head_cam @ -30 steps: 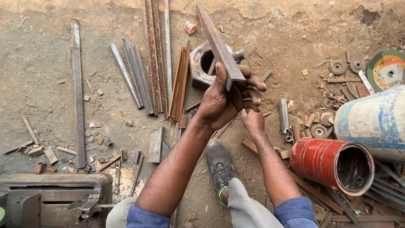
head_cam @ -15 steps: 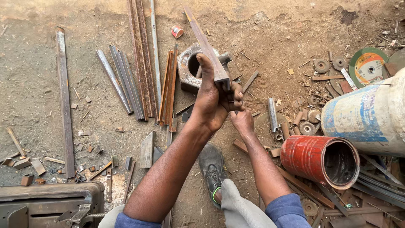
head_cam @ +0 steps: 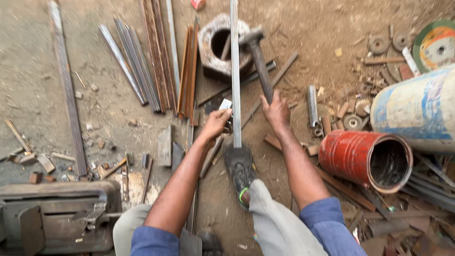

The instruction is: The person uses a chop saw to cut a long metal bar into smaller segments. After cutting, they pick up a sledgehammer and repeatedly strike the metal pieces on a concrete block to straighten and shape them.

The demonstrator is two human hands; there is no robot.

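We stand a long flat grey steel strip (head_cam: 235,71) on the dirt floor (head_cam: 38,57), running away from us toward the top of the view, with its near end pinned under our dark shoe (head_cam: 239,168) so it cannot slide. Our left hand (head_cam: 215,124) sits just beside the strip's lower part, fingers curled in a pinching grip around a small pale piece (head_cam: 225,104) held up against the strip's left edge; what that piece is we cannot tell. Our right hand (head_cam: 276,111) wraps tightly around the dark handle of a heavy steel hammer (head_cam: 258,54), whose head is raised near the strip, over the rim of a thick rusty hexagonal metal block with a round hole (head_cam: 219,45) that serves as an anvil-like support.

To the left lie bundles of rusty and bright steel bars (head_cam: 156,61) and one long flat bar (head_cam: 66,90), well apart from the hands. Short offcuts (head_cam: 163,147) lie close to the left wrist. On the right a red metal can lying on its side (head_cam: 365,156) and a pale blue-and-cream drum (head_cam: 417,109) crowd the right elbow, with small round metal discs (head_cam: 353,121) scattered between. A grey cutting machine (head_cam: 57,218) sits by our left knee.
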